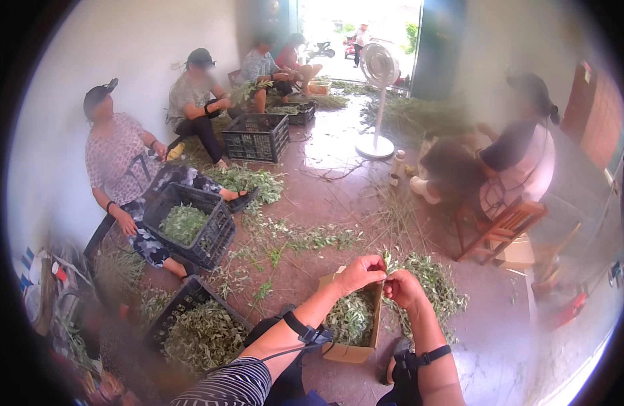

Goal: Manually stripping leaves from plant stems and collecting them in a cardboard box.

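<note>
My left hand point(361, 274) and my right hand point(404, 289) meet above a cardboard box point(348, 353), fingertips almost touching. Between them is a small leafy sprig point(387, 260), its leaves poking up past the fingers. Both hands pinch it; the stem is mostly hidden by the fingers. Loose grey-green leaves point(350, 317) lie inside the box, which stands on the floor between my legs. To the right of the box, a pile of leafy cuttings point(436, 289) spreads over the floor. A black plastic crate point(215, 293) heaped with drier leaves point(205, 335) stands to the left.
Several people sit along the left wall, near black crates point(190, 218) point(256, 137). Another person sits at right on a wooden chair point(502, 228). A white standing fan point(377, 101) is before the bright doorway. Stripped stems point(398, 208) and bottles point(397, 167) are on the floor.
</note>
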Demonstrator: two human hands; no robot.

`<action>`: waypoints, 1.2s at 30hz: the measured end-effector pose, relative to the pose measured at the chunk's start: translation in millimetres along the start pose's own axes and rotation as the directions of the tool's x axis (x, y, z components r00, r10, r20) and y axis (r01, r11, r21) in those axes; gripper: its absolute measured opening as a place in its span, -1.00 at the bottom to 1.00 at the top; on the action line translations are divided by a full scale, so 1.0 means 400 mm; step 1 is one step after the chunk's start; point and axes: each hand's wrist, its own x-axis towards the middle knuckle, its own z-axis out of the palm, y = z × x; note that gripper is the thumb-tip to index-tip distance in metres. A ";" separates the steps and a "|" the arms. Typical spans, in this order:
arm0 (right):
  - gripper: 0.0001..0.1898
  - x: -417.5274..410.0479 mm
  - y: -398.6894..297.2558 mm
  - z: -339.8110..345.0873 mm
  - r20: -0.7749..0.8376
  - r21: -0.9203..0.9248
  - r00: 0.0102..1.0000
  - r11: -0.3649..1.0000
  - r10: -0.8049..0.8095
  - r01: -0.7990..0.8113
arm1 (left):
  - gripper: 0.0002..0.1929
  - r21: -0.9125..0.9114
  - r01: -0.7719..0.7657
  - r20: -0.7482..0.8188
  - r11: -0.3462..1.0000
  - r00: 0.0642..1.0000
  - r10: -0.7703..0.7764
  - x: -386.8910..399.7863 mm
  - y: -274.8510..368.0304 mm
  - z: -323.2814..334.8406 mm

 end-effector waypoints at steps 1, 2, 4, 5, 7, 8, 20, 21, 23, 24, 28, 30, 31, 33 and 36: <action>-0.92 -0.009 -0.007 0.018 -0.027 -0.004 1.000 1.000 -0.011 0.011 | -0.96 0.000 0.002 0.002 1.000 1.000 -0.002 -0.002 -0.001 0.000; -0.93 -0.014 -0.009 0.028 -0.054 -0.008 0.998 1.000 -0.022 0.022 | -0.95 0.001 0.005 0.001 1.000 1.000 -0.005 -0.004 -0.002 0.000; -0.94 -0.016 -0.008 0.022 -0.057 -0.019 0.997 0.999 -0.042 0.041 | -0.95 0.004 0.004 0.009 1.000 1.000 -0.004 -0.004 0.002 0.006; -0.95 -0.016 -0.006 0.018 -0.058 -0.031 0.997 0.998 -0.056 0.054 | -0.95 0.027 -0.014 0.009 1.000 1.000 0.014 -0.005 0.004 0.011; -0.94 -0.013 0.002 0.003 -0.093 -0.173 0.995 0.985 -0.044 0.028 | -0.95 0.051 -0.031 0.012 0.998 0.999 0.031 -0.007 0.005 0.013; -0.93 -0.012 0.006 -0.004 -0.128 -0.312 0.991 0.950 -0.033 -0.008 | -0.95 -0.099 -0.031 0.038 0.995 0.999 0.035 -0.009 0.006 0.011; -0.79 0.022 0.152 -0.049 -0.118 -0.926 0.991 -0.353 -0.055 -0.130 | -0.93 -0.630 -0.209 -0.371 0.748 0.927 -0.054 -0.001 0.057 -0.107; -0.79 0.026 0.135 -0.047 -0.106 -0.926 0.993 -0.358 -0.053 -0.118 | -0.94 -0.610 -0.209 -0.376 0.764 0.925 -0.047 -0.003 0.060 -0.113; -0.80 0.023 0.087 -0.026 -0.058 -0.970 0.962 -0.211 -0.268 -0.117 | -0.95 -0.596 -0.204 -0.384 0.777 0.922 -0.053 -0.002 0.063 -0.107; -0.81 0.019 0.072 -0.030 0.025 -0.987 0.891 -0.152 -0.453 -0.050 | -0.95 -0.567 -0.180 -0.409 0.804 0.908 -0.086 0.002 0.067 -0.095; -0.81 -0.020 -0.009 0.059 -0.189 -0.803 0.788 0.554 -0.586 0.219 | -0.94 -0.483 -0.074 -0.434 0.872 0.886 -0.165 0.003 0.039 -0.071; -0.81 -0.030 -0.015 0.080 -0.175 -0.717 0.807 0.635 -0.564 0.289 | -0.93 -0.453 -0.018 -0.421 0.892 0.885 -0.196 0.009 0.023 -0.048; -0.80 -0.031 -0.014 0.085 -0.144 -0.616 0.824 0.701 -0.548 0.359 | -0.93 -0.446 0.027 -0.417 0.895 0.878 -0.234 0.014 0.019 -0.027; -0.83 -0.020 -0.002 0.085 -0.122 -0.580 0.811 0.704 -0.572 0.410 | -0.92 -0.438 0.079 -0.408 0.896 0.870 -0.276 0.020 0.010 -0.002; -0.91 -0.016 -0.006 0.085 -0.163 -0.539 0.825 0.749 -0.541 0.385 | -0.91 -0.422 0.161 -0.306 0.892 0.901 -0.307 0.027 0.003 0.013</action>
